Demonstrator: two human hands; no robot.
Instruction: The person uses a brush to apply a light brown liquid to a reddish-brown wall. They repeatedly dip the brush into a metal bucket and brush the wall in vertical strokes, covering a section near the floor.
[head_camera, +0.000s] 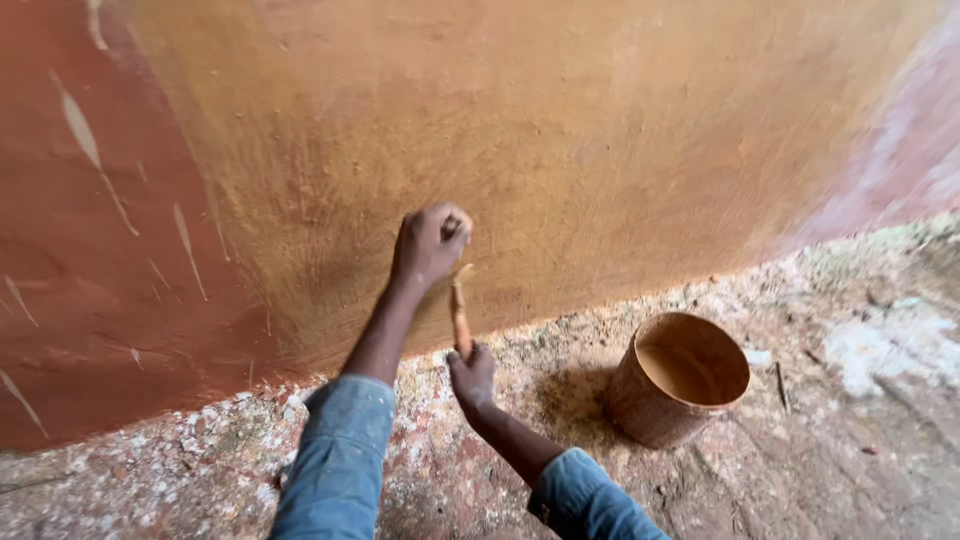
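Note:
My left hand (432, 240) is closed in a fist against the wet ochre-brown part of the wall (600, 130), low down. Whether it holds anything I cannot tell. Just below it, my right hand (471, 377) grips the lower end of a thin stick-like brush (460, 312) coated in orange-brown paint. The brush points up, and its tip sits near my left wrist, close to the wall. Both arms wear blue denim sleeves. A round bucket (640, 400) smeared with the same colour stands on the ground to the right of my right hand, with brown liquid inside.
The left part of the wall (90, 300) is darker red-brown with pale scratch marks. The rough ground (850, 420) along the wall's base is speckled with white and paint spots. At the far right the wall turns a faded pinkish colour (920, 150).

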